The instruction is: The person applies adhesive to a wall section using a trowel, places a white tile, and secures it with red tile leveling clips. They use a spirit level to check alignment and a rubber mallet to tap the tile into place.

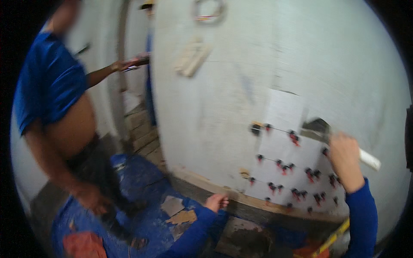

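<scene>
Gripping, right hand (pixel 345 157): one white-handled tool (pixel 371 161), fingers wrapped round the handle, its butt projecting beyond the palm. Location: raised before the pale wall (pixel 223 129), at the right of the white panels (pixel 282 108) with their rows of red-and-black clips (pixel 294 138). Left hand (pixel 217 201): low, near the wooden strip (pixel 206 182) at the wall's foot; fingers curled in toward the thumb, whether on anything cannot be told. Handling, as judged: tool light and stiff, handle smooth, likely slippery when wet or dusty; best held at the middle of the handle, clear of the working end. Panels probably rigid and brittle, to be taken by the edges; clips probably light, liable to be knocked. Hidden or unclear: working end of the tool, lost behind the hand and in blur; dark grey patch (pixel 317 125) beside it, which may be blade, load or a recess in the wall; yellow bar (pixel 331 238), partly covered by the right sleeve (pixel 361 219); co-worker in blue (pixel 53 81), head cut by the upper edge; second person (pixel 149 86), mostly behind the wall's edge; lower clips, too blurred to count.
</scene>
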